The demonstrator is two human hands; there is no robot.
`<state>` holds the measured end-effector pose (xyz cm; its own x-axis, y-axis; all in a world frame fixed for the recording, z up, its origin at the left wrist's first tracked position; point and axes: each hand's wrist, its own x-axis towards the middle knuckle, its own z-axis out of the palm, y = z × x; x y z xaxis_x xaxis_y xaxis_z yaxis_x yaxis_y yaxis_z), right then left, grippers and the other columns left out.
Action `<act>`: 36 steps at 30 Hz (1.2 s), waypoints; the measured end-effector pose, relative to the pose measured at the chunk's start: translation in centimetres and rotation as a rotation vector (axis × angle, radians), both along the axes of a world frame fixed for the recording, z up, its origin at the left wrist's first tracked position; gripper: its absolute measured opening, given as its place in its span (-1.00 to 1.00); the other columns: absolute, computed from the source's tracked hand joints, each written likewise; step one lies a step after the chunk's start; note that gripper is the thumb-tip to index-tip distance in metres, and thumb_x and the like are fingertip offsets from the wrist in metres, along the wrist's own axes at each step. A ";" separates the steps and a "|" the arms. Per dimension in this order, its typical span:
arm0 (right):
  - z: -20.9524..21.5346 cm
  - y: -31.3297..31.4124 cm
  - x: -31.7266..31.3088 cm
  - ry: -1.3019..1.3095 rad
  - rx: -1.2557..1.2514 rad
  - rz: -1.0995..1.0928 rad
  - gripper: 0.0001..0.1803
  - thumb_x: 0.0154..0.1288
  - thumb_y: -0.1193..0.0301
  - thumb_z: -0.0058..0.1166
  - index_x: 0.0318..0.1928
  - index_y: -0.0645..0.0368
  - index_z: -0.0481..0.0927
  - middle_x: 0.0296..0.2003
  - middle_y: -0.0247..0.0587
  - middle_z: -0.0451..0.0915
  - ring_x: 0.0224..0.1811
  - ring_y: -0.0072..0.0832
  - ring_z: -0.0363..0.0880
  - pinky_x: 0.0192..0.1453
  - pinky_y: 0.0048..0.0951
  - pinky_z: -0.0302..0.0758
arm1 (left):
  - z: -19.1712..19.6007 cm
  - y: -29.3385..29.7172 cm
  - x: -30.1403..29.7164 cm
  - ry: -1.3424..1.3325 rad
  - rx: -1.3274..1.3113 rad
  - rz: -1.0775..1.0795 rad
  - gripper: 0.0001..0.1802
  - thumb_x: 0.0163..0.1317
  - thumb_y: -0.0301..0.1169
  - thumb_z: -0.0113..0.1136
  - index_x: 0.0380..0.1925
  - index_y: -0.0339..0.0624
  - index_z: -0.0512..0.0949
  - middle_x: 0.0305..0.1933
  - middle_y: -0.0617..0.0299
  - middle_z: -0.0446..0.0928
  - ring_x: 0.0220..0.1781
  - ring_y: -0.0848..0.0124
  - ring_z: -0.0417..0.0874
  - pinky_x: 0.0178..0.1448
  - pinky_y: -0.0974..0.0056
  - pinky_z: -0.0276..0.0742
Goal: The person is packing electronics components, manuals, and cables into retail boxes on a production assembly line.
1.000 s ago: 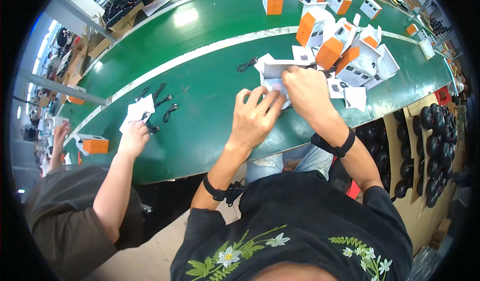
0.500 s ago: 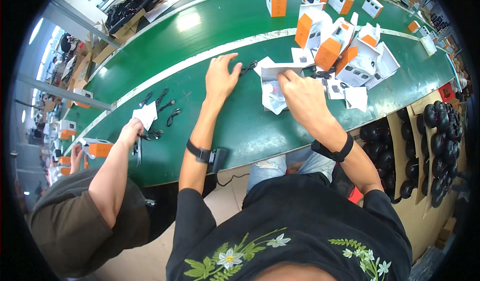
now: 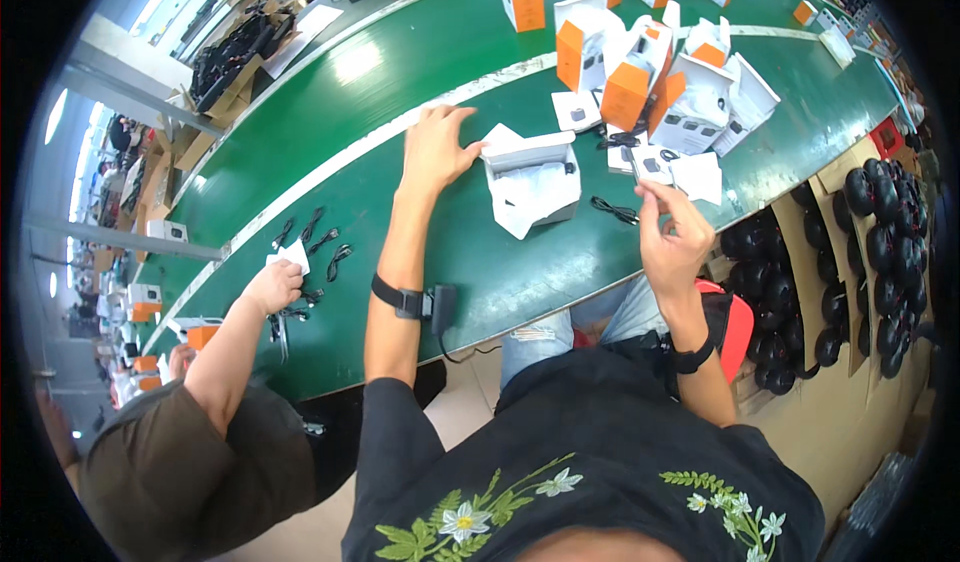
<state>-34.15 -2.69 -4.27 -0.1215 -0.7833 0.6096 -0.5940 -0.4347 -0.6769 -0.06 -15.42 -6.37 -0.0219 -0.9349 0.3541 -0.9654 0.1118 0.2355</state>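
Note:
An open white carton (image 3: pixel 545 209) stands on the green bench in front of me, with crumpled white wrapping (image 3: pixel 528 190) inside. My left hand (image 3: pixel 436 154) is beside its left edge, fingers apart and holding nothing; whether its thumb touches the flap I cannot tell. To the right, my right hand (image 3: pixel 677 237) is raised near the bench edge, thumb and forefinger pinched together. Something thin and greyish shows at their tips, too small to name. A coiled black cable (image 3: pixel 614 210) lies between the carton and that hand. White leaflets (image 3: pixel 695 178) lie just beyond the fingers.
Several open orange-and-white boxes (image 3: pixel 626 95) crowd the bench at far right; closed ones (image 3: pixel 521 2) stand behind. At left, a co-worker's hand (image 3: pixel 273 287) holds white paper among black cables (image 3: pixel 339 260). Round black items (image 3: pixel 770 302) fill cardboard dividers at right.
My right hand has come out of the carton and moved right and nearer to me, uncovering the black cable. My left hand has shifted closer to the carton.

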 end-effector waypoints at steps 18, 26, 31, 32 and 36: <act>-0.5 1.9 -1.3 -0.007 0.152 0.071 -0.70 0.26 0.58 0.51 0.01 0.14 0.85 -0.09 -0.17 0.80 -0.24 -0.17 0.80 -0.16 -0.23 0.73 | -0.3 17.5 -7.1 0.055 -0.713 -0.356 -0.87 0.38 -0.43 0.49 -0.10 -0.10 0.85 0.00 0.32 0.82 -0.15 0.28 0.67 0.02 0.11 0.56; 6.1 -0.1 4.5 0.195 -0.199 0.231 -0.68 0.21 0.60 0.54 -0.01 0.16 0.85 -0.09 -0.23 0.83 -0.29 -0.23 0.85 -0.24 -0.30 0.73 | 1.6 14.5 -11.0 -0.008 -0.510 -0.093 -0.69 0.26 -0.35 0.56 0.02 -0.01 0.85 0.08 0.44 0.82 0.14 0.25 0.62 0.20 0.08 0.39; 4.5 -3.4 6.5 0.331 -0.229 0.313 -0.80 0.35 0.50 0.43 -0.02 0.14 0.85 -0.05 -0.25 0.85 -0.29 -0.20 0.87 -0.25 -0.24 0.76 | 1.8 16.0 -11.6 -0.018 -0.410 -0.067 -0.67 0.31 -0.33 0.51 0.07 -0.05 0.84 0.16 0.41 0.81 0.19 0.22 0.60 0.22 0.06 0.37; 3.8 -3.7 6.5 0.374 -0.216 0.328 -0.81 0.37 0.49 0.41 -0.03 0.15 0.85 -0.03 -0.24 0.85 -0.28 -0.20 0.87 -0.25 -0.24 0.76 | 1.9 16.2 -11.5 0.006 -0.421 -0.106 -0.65 0.30 -0.40 0.51 0.09 -0.08 0.83 0.18 0.34 0.81 0.19 0.19 0.64 0.23 0.05 0.43; 3.0 -3.7 7.4 0.575 -0.133 0.216 -0.84 0.44 0.39 0.40 -0.05 0.14 0.84 -0.05 -0.26 0.85 -0.34 -0.16 0.84 -0.30 -0.24 0.74 | 0.1 16.1 -8.4 0.370 -0.672 -0.317 -0.57 0.25 -0.66 0.46 0.13 -0.19 0.79 0.27 0.07 0.78 0.16 0.09 0.75 0.24 0.04 0.66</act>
